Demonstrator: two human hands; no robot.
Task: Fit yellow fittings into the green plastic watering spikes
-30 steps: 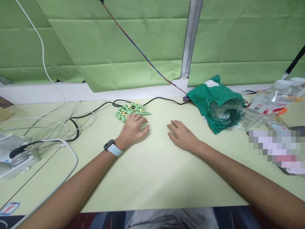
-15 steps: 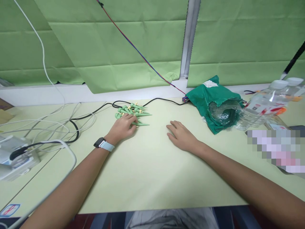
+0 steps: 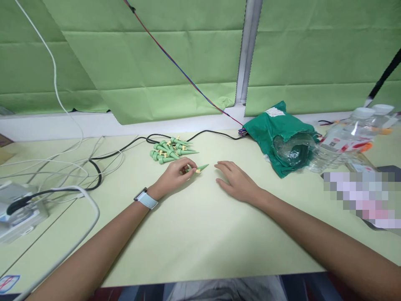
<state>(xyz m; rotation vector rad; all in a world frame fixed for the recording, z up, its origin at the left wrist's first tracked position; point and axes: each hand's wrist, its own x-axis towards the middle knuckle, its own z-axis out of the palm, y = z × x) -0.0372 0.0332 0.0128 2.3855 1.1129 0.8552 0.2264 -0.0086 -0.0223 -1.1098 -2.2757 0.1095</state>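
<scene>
My left hand point(image 3: 174, 175) is closed around the back part of a green plant watering spike point(image 3: 203, 167). The spike's pointed tip and small yellow valve stick out to the right, and its rear is hidden by my fingers. Just behind that hand lies a pile of several similar green watering spikes point(image 3: 167, 151) with yellow valves. My right hand point(image 3: 238, 182) rests low over the table, fingers apart and pointing left, holding nothing. A short gap parts its fingertips from the held spike's tip.
A torn green plastic bag point(image 3: 278, 136) with clear plastic inside lies at the back right, beside clear bottles point(image 3: 352, 131). White cables point(image 3: 62, 161) and a power strip point(image 3: 23, 211) spread over the left. A black cable point(image 3: 209, 132) runs along the back of the pale table point(image 3: 200, 238).
My left hand has moved right and slightly toward me, taking one watering spike from the pile. My right hand has shifted slightly and still holds nothing.
</scene>
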